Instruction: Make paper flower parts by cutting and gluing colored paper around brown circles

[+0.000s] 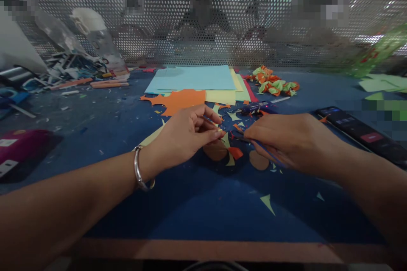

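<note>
While the left hand (184, 137) pinches its thumb and fingertips together on a pale-yellow scrap (227, 142) just above the blue counter (190, 207), the right hand (286, 144) has its grip closed around a thin blue tool (267, 153), whose dark tip points at that scrap from close by. The scrap sits between the two hands, over a scatter of orange and yellow offcuts (235, 152); how much of it the fingers really hold is hard to tell, since they cover most of it. The main hazard, as I judge it, is the tool's tip so near the left fingertips: a slip or a push too hard could jab them, or tear the little piece instead of working it cleanly. A pinch this narrow on something so small could also let it twist or drop among the offcuts, where it would be hard to pick out again. Behind the hands lie a cut orange sheet (179, 100) and a light blue sheet (193, 78), with crumpled orange-and-green paper (273, 82) to the right. A phone (362, 133) lies just beside the right wrist, where a sweep of the forearm could knock it.
</note>
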Demonstrator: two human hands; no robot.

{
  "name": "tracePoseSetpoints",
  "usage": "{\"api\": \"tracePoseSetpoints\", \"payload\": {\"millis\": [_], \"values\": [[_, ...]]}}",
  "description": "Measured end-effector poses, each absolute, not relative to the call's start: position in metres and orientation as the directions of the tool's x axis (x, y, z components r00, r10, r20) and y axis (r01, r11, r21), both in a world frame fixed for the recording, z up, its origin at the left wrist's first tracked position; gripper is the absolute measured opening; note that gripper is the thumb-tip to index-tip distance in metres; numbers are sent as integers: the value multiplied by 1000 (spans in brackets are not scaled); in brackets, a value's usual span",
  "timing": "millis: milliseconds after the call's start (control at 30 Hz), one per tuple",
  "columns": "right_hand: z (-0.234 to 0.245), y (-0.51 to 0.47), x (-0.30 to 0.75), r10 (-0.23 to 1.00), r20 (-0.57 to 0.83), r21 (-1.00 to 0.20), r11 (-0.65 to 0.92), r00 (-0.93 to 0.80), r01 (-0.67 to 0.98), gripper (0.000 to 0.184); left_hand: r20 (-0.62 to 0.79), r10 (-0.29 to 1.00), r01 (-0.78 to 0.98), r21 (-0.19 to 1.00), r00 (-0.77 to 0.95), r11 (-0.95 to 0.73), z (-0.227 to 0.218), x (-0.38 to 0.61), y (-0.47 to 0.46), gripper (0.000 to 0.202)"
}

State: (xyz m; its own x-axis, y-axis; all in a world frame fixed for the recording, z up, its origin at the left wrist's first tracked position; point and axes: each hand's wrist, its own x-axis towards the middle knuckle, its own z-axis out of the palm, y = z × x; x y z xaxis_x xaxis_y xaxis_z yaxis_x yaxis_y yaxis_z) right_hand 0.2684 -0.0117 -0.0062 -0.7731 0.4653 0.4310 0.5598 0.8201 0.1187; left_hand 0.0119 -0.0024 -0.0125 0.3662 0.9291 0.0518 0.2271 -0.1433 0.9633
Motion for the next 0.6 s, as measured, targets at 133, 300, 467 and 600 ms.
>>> {"api": "tracePoseSetpoints", "payload": {"millis": [133, 300, 467, 600], "values": [[-1, -12, 268, 498, 189, 237, 813, -847, 531, 17, 68, 904, 288, 935, 422, -205, -17, 11, -2, 19], [3, -13, 268, 586, 38, 221, 785, -810, 578, 19, 74, 888, 331, 911, 455, -246, -18, 9, 1, 21], [2, -13, 269, 649, 112, 148, 738, -752, 659, 23, 71, 891, 375, 890, 449, -260, -16, 8, 0, 20], [1, -17, 264, 647, 213, 2, 749, -732, 662, 26, 52, 869, 427, 855, 492, -293, -15, 8, -3, 19]]}}
